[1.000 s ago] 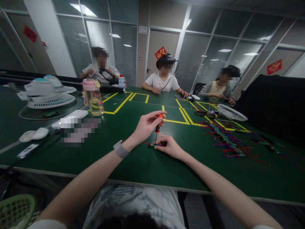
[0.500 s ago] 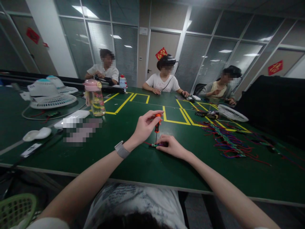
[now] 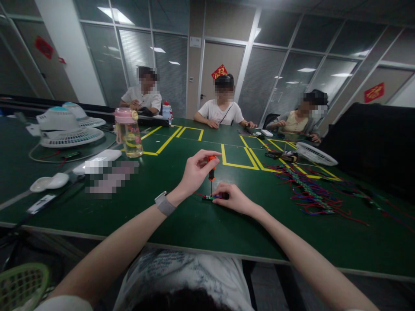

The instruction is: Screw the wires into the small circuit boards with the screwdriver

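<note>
My left hand (image 3: 196, 170) is closed around the orange and black handle of a screwdriver (image 3: 212, 174), which stands nearly upright. The screwdriver's thin shaft points down to a small green circuit board (image 3: 207, 198) on the table. Red wire runs off the board's left side. With thumb and fingers my right hand (image 3: 231, 198) grips the right end of the circuit board, low against the tabletop. Those fingers cover much of that end, and the exact contact at the screwdriver's tip is too small to make out.
On the green table (image 3: 181, 216), a row of wired circuit boards (image 3: 308, 190) lies to the right. White fans (image 3: 69, 131) and a pink-lidded bottle (image 3: 128, 134) stand at left. A white fan part (image 3: 316, 154) sits at far right. Several people sit across the table.
The screwdriver's handle has shifted slightly left along with my left hand. My right hand and the circuit board stay put. Across the table, people have moved their heads and hands a little.
</note>
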A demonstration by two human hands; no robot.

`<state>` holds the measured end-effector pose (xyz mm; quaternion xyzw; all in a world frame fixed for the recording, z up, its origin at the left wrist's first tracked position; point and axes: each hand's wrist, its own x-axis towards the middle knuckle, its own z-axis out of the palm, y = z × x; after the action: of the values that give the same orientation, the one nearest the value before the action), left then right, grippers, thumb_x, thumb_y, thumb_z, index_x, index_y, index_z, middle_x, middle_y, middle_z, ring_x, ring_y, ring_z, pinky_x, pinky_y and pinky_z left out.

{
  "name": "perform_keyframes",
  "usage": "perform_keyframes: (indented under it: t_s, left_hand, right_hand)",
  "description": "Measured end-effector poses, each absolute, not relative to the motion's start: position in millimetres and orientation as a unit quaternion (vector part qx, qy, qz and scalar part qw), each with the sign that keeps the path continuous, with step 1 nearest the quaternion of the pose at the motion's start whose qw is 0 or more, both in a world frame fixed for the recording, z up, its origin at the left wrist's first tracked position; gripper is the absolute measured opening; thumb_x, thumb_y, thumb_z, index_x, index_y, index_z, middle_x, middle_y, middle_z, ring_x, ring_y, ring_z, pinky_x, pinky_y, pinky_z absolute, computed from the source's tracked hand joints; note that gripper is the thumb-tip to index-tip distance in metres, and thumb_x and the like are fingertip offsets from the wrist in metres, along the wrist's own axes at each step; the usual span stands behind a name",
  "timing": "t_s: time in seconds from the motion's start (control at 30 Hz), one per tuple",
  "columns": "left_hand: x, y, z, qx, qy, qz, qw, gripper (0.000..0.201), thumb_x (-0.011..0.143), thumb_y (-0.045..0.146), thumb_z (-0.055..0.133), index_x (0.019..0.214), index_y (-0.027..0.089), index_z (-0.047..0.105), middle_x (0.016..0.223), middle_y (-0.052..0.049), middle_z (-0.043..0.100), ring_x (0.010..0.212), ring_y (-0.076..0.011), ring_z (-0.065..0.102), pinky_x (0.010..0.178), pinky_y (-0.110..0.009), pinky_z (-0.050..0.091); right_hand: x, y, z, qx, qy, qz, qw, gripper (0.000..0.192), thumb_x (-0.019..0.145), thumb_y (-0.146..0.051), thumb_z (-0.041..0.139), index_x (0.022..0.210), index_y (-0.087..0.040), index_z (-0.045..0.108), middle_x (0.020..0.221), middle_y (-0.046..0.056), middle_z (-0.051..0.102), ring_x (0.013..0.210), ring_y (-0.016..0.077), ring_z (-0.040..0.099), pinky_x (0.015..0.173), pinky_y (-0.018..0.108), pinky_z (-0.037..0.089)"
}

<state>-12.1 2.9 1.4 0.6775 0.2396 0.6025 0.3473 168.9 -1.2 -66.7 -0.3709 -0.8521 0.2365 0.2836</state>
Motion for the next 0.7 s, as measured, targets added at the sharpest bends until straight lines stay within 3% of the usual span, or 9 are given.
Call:
perform_keyframes:
  t_s: [0.13,0.23,0.3,0.43,0.53,0.63,0.7]
  left_hand:
    - [-10.7,0.0,1.0,0.690,0.252,0.610,0.299,0.020,0.088,0.029,0.056,0.098,0.020,0.071,0.107,-0.007,0.058,0.091,-0.0136,0.060,0.070,-0.021,0.052]
    - [-8.8,-0.6,-0.6,0.687,0.222,0.596,0.352,0.029,0.093,0.028,0.048,0.115,0.020,0.065,0.114,-0.008,0.060,0.096,-0.0156,0.062,0.079,-0.027,0.054]
    - [-8.4,0.1,-2.2,0.678,0.214,0.590,0.382,0.031,0.091,0.029,0.052,0.119,0.018,0.062,0.108,-0.008,0.064,0.089,-0.0155,0.064,0.077,-0.029,0.055]
    - [-10.1,1.4,-4.6,0.686,0.250,0.611,0.305,0.022,0.081,0.030,0.067,0.100,0.020,0.070,0.095,-0.003,0.060,0.082,-0.0128,0.060,0.072,-0.024,0.053]
    - [-11.0,1.0,-4.2,0.690,0.258,0.618,0.274,0.020,0.087,0.031,0.060,0.100,0.021,0.072,0.102,-0.005,0.057,0.092,-0.0138,0.059,0.079,-0.025,0.052]
    - [-10.2,-0.1,-2.2,0.683,0.232,0.609,0.331,0.030,0.094,0.030,0.046,0.113,0.020,0.067,0.114,-0.008,0.060,0.097,-0.0161,0.062,0.081,-0.028,0.054]
    - [-9.6,-0.7,-1.0,0.668,0.217,0.603,0.379,0.033,0.093,0.031,0.048,0.119,0.017,0.063,0.112,-0.010,0.065,0.092,-0.0170,0.065,0.077,-0.030,0.056]
  right_hand:
    - [169.1,-0.5,-67.5,-0.371,-0.850,0.240,0.287,0.016,0.078,-0.027,0.071,0.090,-0.016,0.075,0.079,0.003,0.061,0.068,0.0131,0.054,0.064,0.026,0.044]
    - [168.9,-0.9,-66.3,-0.370,-0.851,0.241,0.284,0.016,0.078,-0.027,0.070,0.090,-0.017,0.075,0.079,0.003,0.062,0.068,0.0133,0.055,0.064,0.026,0.044]
    - [168.7,-1.4,-65.1,-0.371,-0.853,0.238,0.281,0.015,0.079,-0.026,0.070,0.090,-0.017,0.075,0.079,0.003,0.062,0.069,0.0136,0.055,0.064,0.026,0.045]
    - [168.7,-2.1,-63.5,-0.371,-0.854,0.236,0.277,0.016,0.079,-0.026,0.070,0.090,-0.016,0.075,0.080,0.003,0.062,0.071,0.0142,0.056,0.067,0.027,0.045]
    - [168.8,-1.9,-63.5,-0.372,-0.855,0.238,0.272,0.017,0.080,-0.027,0.069,0.091,-0.016,0.074,0.081,0.004,0.063,0.071,0.0142,0.056,0.067,0.027,0.045]
    - [168.6,-2.0,-63.5,-0.372,-0.855,0.239,0.271,0.017,0.079,-0.027,0.069,0.092,-0.016,0.074,0.082,0.004,0.063,0.071,0.0142,0.056,0.067,0.027,0.045]
    - [168.3,-2.3,-63.3,-0.374,-0.855,0.235,0.271,0.016,0.079,-0.026,0.069,0.091,-0.016,0.074,0.081,0.003,0.062,0.071,0.0141,0.056,0.066,0.027,0.045]
